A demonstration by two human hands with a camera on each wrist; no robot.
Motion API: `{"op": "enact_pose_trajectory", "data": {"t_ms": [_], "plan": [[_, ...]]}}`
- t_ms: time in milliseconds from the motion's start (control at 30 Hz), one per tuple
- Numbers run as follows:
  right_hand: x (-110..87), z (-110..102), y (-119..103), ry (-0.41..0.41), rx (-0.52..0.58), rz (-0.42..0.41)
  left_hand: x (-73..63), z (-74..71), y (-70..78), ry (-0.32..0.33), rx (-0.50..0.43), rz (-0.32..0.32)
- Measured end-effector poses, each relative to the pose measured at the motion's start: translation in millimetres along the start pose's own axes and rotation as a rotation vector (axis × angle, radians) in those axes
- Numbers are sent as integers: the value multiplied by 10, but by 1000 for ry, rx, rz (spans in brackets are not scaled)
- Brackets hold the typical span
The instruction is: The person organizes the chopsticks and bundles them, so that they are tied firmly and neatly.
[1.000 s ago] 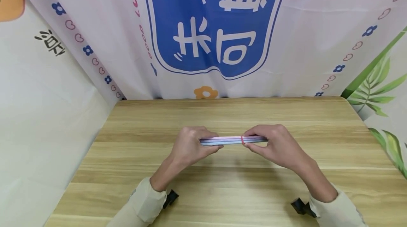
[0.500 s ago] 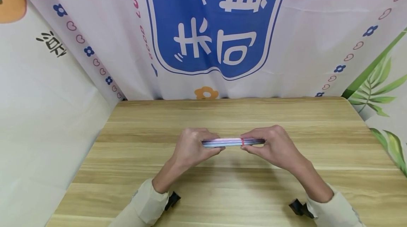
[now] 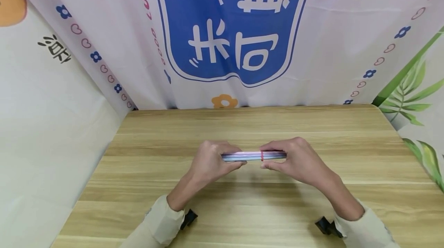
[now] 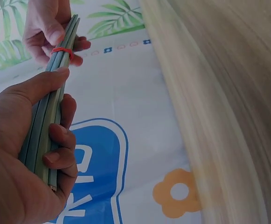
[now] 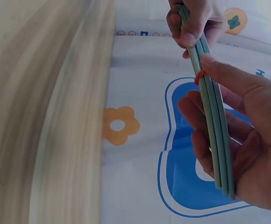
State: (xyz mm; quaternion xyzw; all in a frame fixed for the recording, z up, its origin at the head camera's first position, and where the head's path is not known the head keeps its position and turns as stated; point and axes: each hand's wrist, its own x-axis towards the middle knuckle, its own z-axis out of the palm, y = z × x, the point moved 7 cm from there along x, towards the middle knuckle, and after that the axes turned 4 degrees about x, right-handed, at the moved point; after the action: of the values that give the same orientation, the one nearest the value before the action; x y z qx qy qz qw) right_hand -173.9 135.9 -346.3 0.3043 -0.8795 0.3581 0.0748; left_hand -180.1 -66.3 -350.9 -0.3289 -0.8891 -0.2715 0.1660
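Observation:
A bundle of slim pastel pencils [image 3: 251, 156], pink, lilac and blue-green, is held level above the table. Around it sits a red rubber band [image 3: 261, 156], right of the bundle's middle. My left hand [image 3: 211, 159] grips the left part, thumb on one side and curled fingers on the other, clearest in the left wrist view [image 4: 28, 126]. The right hand [image 3: 300, 159] curls around the right part, fingertips at the band. In the right wrist view, that thumb [image 5: 228, 72] lies by the band [image 5: 199, 77]; the other fingers curve loosely behind the pencils. The right palm hides their right ends in the head view.
Below the hands spreads a wood-grain table [image 3: 256, 209]. A printed cloth [image 3: 329, 47] with a blue badge hangs along its back edge. White sheeting [image 3: 45, 124] borders the left, and a leaf-patterned cloth [image 3: 412, 97] the right. Black mounts [image 3: 327, 226] stick out at both cuffs.
The red band has slid slightly left along the pencils, and the right hand has shifted left with it. The left hand and bundle have moved a little right. The right thumb has drawn slightly away.

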Motion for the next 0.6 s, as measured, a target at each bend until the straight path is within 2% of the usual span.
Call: {"op": "enact_pose_trajectory", "data": {"t_ms": [200, 467, 600], "plan": [[-10, -49, 33, 4, 26, -1, -6, -35, -22, 6, 16, -11], [-19, -45, -22, 94, 29, -137, -3, -56, 3, 31, 33, 1], [-16, -28, -30, 111, 30, -150, -4, -63, 7, 19, 30, -5]]}}
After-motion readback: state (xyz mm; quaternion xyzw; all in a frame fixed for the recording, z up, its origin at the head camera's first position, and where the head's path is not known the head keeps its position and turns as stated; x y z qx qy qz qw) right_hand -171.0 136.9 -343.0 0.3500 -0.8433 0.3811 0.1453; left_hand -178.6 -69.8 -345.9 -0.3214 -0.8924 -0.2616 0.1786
